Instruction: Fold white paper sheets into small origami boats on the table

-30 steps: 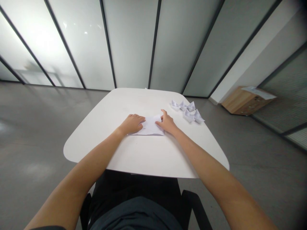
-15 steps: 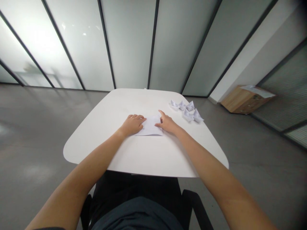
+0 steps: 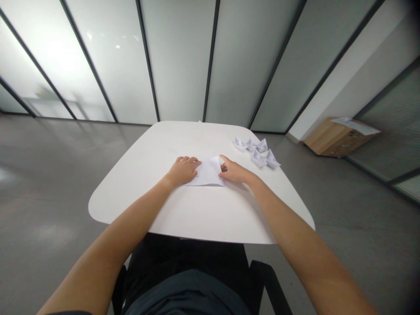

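A white sheet of paper (image 3: 208,173) lies on the white table (image 3: 197,210) in front of me. My left hand (image 3: 183,169) rests flat on its left part, fingers stretched out and pressing it down. My right hand (image 3: 233,170) is at the sheet's right edge, pinching the upper right corner, which is lifted and curling inward.
Several folded white paper boats (image 3: 259,152) sit in a cluster at the table's far right. A wooden box (image 3: 331,138) with a sheet on top stands on the floor to the right. Frosted glass panels line the back. A dark chair is under me.
My right hand has shifted slightly and raised the paper's upper right corner, which lay flatter half a second ago. My left hand has stayed in place.
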### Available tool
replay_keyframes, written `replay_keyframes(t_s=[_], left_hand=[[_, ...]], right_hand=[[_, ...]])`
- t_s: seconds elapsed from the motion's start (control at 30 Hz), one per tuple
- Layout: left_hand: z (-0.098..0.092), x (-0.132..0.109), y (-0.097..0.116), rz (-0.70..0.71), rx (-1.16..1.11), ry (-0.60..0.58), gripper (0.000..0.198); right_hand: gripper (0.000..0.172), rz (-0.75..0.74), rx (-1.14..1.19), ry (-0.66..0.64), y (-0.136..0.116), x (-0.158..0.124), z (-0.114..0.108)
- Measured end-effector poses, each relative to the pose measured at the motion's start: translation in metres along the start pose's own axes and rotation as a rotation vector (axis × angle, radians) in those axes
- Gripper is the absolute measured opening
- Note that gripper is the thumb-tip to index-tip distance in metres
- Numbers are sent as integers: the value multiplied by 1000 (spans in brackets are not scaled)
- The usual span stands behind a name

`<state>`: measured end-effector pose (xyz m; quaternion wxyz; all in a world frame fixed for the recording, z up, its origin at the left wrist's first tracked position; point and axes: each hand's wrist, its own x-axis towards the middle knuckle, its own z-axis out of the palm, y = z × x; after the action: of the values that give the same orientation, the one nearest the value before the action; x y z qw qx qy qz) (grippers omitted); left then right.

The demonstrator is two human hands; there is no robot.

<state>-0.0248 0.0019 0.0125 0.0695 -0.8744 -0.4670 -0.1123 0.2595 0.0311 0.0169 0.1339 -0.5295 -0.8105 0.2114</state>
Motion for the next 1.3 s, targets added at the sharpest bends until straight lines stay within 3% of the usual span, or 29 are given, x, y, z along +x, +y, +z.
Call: replay_keyframes(t_s=[0.17,0.3,0.47,0.53,0.93,1.1,1.2,1.3], left_hand=[[1,3,-1,-6,7,-2,48],[2,3,0,0,14,10,47],[6,3,0,-10,37,52,48],[8,4,0,-20,42,66,47],[10,6,0,-43,4,64,48],[9,6,0,-65,-23,62,39],[9,6,-1,-70,-72,67,47],[11,6,-2,-46,-82,73,57]], right_hand=[[69,95,-90,89,-17,2,4],[62,131,-79,182,-24,7,12],[26,75,-209,136,-27,9,13],[20,31,-254,117,-29,7,11],[46,-202,-390,83,-14,9,15],[52,-403,-352,102,-9,13,24],[55,-497,-357,76,-8,14,28],[57,-497,-372,56,-5,15,30]])
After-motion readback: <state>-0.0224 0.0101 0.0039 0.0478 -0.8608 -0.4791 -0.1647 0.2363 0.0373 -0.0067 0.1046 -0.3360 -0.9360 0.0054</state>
